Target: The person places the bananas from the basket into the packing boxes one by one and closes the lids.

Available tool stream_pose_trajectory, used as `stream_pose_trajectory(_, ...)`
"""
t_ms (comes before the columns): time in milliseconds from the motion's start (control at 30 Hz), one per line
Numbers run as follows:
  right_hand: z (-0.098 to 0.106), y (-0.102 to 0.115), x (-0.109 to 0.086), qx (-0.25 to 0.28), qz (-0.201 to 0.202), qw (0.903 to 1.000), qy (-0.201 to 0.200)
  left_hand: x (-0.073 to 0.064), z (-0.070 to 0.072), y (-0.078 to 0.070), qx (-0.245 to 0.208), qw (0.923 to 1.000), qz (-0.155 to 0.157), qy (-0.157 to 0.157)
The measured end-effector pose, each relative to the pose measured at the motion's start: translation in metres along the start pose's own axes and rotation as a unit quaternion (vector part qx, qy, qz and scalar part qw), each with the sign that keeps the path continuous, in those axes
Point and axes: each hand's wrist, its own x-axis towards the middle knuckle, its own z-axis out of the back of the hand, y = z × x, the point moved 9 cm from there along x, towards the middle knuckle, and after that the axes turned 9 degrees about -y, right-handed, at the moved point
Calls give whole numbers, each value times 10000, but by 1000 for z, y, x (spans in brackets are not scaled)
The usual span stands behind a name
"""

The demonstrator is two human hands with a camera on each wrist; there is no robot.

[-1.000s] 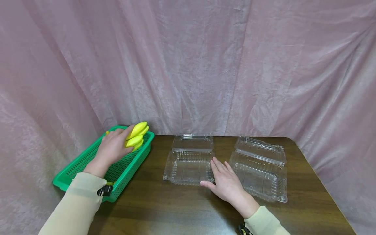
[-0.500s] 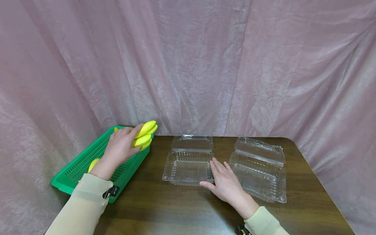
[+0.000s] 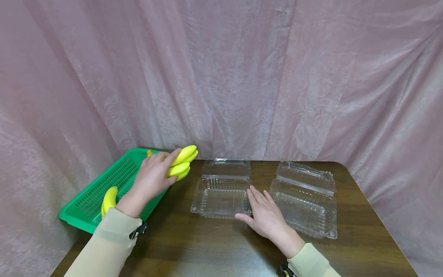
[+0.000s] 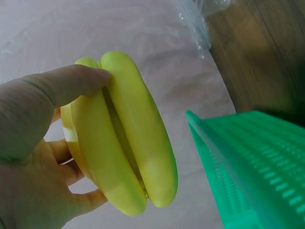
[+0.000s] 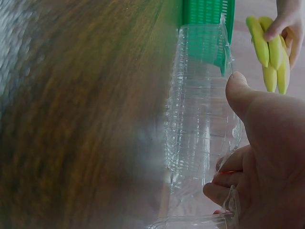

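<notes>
Just right of the green rectangular plastic basket [image 3: 121,175], the left hand [image 3: 152,177] grips a curved yellow banana bunch [image 4: 112,143], presumably against slipping, while farther right the straight-fingered right hand [image 3: 265,215] perhaps steadies a clear plastic container [image 3: 221,200].

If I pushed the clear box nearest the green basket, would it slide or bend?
The clear box would probably slide easily, since it holds nothing. It's wide and low, so likely won't tip. It looks thin, so it might bend.
</notes>
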Motion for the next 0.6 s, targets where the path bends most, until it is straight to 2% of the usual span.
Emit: stream_pose_trajectory(600,2,0,1,24,4,10000,-21,-1,-25,-32,-186,9995,-243,17)
